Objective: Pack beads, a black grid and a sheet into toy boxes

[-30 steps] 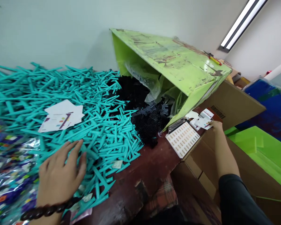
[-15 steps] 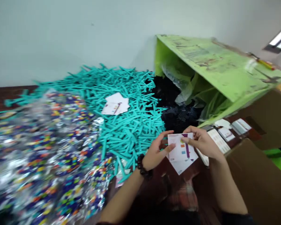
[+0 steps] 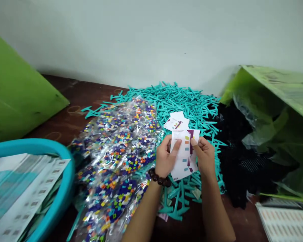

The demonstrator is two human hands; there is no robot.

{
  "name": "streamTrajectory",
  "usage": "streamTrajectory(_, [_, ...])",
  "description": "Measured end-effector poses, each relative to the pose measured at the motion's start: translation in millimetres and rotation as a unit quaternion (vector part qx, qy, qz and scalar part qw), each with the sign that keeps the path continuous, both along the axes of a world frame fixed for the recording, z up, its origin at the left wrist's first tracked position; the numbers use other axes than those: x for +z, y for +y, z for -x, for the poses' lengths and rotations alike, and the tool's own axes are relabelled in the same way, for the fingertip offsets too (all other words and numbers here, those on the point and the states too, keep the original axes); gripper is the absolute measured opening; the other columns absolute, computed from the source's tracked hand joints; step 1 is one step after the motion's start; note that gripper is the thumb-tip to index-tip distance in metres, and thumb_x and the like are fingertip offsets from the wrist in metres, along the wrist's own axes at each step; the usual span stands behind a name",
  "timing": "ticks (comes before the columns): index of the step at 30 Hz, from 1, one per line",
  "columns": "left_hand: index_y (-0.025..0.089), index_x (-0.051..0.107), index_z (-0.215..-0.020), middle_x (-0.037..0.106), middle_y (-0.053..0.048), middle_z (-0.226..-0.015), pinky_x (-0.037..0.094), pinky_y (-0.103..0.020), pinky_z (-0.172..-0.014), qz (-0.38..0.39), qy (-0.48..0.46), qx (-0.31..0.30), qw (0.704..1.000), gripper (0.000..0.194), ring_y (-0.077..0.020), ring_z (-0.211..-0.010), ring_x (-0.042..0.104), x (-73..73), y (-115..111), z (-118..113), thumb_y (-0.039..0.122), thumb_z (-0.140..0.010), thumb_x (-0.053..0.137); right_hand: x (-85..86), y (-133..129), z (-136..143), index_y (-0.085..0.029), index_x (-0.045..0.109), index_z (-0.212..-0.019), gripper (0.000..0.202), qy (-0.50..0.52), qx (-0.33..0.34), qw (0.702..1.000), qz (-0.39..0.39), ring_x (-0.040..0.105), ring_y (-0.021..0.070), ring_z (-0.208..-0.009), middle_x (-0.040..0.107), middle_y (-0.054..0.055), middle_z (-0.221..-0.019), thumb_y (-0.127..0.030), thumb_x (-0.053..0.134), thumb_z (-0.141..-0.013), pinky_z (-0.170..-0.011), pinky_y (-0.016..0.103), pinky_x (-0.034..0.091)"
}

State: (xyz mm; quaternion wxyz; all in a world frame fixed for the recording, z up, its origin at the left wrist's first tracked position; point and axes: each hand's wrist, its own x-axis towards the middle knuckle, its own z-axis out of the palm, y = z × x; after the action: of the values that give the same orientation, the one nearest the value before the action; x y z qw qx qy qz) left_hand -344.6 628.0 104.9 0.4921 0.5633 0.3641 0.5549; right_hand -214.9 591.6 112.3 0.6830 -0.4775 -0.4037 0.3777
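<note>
A white printed sheet with purple, orange and blue marks is held upright between both hands. My left hand, with a dark beaded bracelet at the wrist, pinches its left edge, thumb on the front. On the right edge my right hand grips it the same way. Just behind the sheet, small white cards lie on a heap of teal hammer-shaped plastic pieces. Clear bags of small multicoloured pieces are piled to the left of the hands.
A teal tub at the lower left holds printed papers. Green boxes stand at left and right, with black mesh material by the right one. Sticker sheets lie at the lower right.
The view has swung left, bringing the tub and left green box into sight. The lower sheet, which hung askew, now lines up more with the upper part between my hands.
</note>
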Motion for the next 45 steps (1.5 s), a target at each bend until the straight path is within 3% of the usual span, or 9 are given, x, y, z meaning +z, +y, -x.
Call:
streamTrajectory(9, [0.018,0.052,-0.067,0.050,0.002,-0.061,0.033,-0.024,-0.053,0.000,0.080,0.016,0.997,0.045,-0.0127,-0.058,0.045,-13.6,20.8,20.4,0.052,-0.095,0.059,-18.2,27.8,2.6,-0.024,0.072,-0.093,0.019,0.041,0.022,0.999,-0.027,0.068,0.0163,-0.082,0.075,0.000,-0.091,-0.038,0.080,-0.082,-0.077,0.028,0.055])
streamTrajectory(12, [0.019,0.063,-0.091,0.064,-0.001,-0.073,0.044,-0.024,-0.058,0.029,0.054,-0.020,0.998,0.033,-0.0151,-0.064,0.058,-15.7,19.9,13.3,0.051,-0.095,0.061,-20.5,30.7,0.9,-0.023,0.070,-0.084,0.021,0.027,-0.025,0.999,-0.010,0.064,0.0138,-0.071,0.071,-0.001,-0.079,-0.042,0.079,-0.083,-0.068,0.025,0.051])
streamTrajectory(15, [0.022,0.058,-0.119,0.073,-0.004,-0.089,0.053,-0.028,-0.065,0.061,0.001,-0.047,0.997,0.040,-0.0194,-0.074,0.068,-20.2,19.2,6.8,0.052,-0.094,0.063,-21.2,31.5,1.9,-0.022,0.068,-0.082,0.029,-0.008,-0.054,0.998,0.013,0.060,0.0144,-0.066,0.068,0.000,-0.075,-0.049,0.078,-0.081,-0.061,0.026,0.049])
streamTrajectory(21, [0.022,0.057,-0.087,0.057,0.001,-0.062,0.039,-0.025,-0.051,0.067,0.050,-0.007,0.996,0.038,-0.0151,-0.054,0.052,-29.2,22.0,4.9,0.059,-0.093,0.060,-22.4,32.3,0.1,-0.022,0.064,-0.077,0.036,-0.034,-0.057,0.997,0.044,0.050,0.0128,-0.055,0.057,-0.003,-0.062,-0.056,0.074,-0.082,-0.052,0.025,0.042])
streamTrajectory(26, [0.020,0.055,-0.071,0.053,0.001,-0.060,0.032,-0.026,-0.051,0.035,0.104,0.063,0.992,0.045,-0.0138,-0.055,0.045,-31.1,20.8,0.9,0.059,-0.095,0.056,-20.3,33.1,-5.1,-0.024,0.068,-0.088,0.030,-0.017,-0.029,0.999,0.036,0.062,0.0161,-0.069,0.071,0.000,-0.081,-0.052,0.078,-0.080,-0.063,0.028,0.051])
streamTrajectory(33, [0.021,0.070,-0.099,0.072,-0.004,-0.079,0.047,-0.027,-0.059,0.059,0.057,0.003,0.997,0.037,-0.0197,-0.069,0.065,-33.3,17.9,-6.5,0.057,-0.089,0.067,-19.5,32.7,-12.3,-0.021,0.064,-0.073,0.037,-0.019,-0.060,0.997,0.047,0.051,0.0115,-0.055,0.060,-0.003,-0.062,-0.056,0.077,-0.079,-0.052,0.023,0.043])
streamTrajectory(38, [0.018,0.075,-0.102,0.078,-0.007,-0.090,0.051,-0.029,-0.063,0.054,0.074,0.067,0.994,0.045,-0.0217,-0.075,0.069,-32.0,19.5,-5.7,0.060,-0.092,0.061,-18.3,31.5,-15.9,-0.023,0.068,-0.084,0.030,-0.008,0.029,0.998,0.051,0.058,0.0134,-0.062,0.068,-0.002,-0.073,-0.051,0.079,-0.079,-0.058,0.025,0.048])
streamTrajectory(43, [0.016,0.077,-0.099,0.079,-0.008,-0.091,0.053,-0.030,-0.066,0.067,0.072,0.090,0.991,0.048,-0.0219,-0.076,0.069,-34.7,22.5,-6.0,0.061,-0.089,0.064,-19.6,33.5,-12.1,-0.022,0.064,-0.076,0.032,-0.033,-0.011,0.999,0.036,0.057,0.0126,-0.060,0.066,-0.003,-0.068,-0.052,0.075,-0.082,-0.057,0.024,0.047])
streamTrajectory(45, [0.016,0.076,-0.102,0.079,-0.009,-0.096,0.054,-0.030,-0.070,0.059,0.061,0.132,0.988,0.048,-0.0224,-0.081,0.071,-35.2,23.6,-5.1,0.061,-0.089,0.065,-19.2,33.8,-11.1,-0.023,0.066,-0.082,0.032,-0.030,0.035,0.998,0.047,0.061,0.0140,-0.062,0.069,-0.002,-0.072,-0.053,0.078,-0.079,-0.060,0.026,0.051])
